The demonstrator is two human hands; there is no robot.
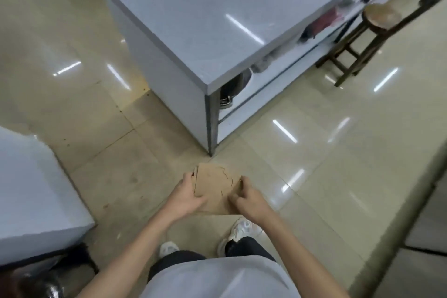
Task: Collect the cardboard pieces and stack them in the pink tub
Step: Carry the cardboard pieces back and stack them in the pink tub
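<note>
Your left hand point(187, 197) and right hand point(245, 197) gripped a stack of cardboard pieces point(215, 186) by its sides, fingers curled around the edges, above the tiled floor point(326, 152).

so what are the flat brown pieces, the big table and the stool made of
Flat brown pieces: thin matte cardboard by the look, tan with cut edges, held by the left hand and right hand.
Table: probably stainless steel, a grey glossy top mirroring the ceiling lights.
Stool: seemingly dark wood, with a worn round seat.
</note>
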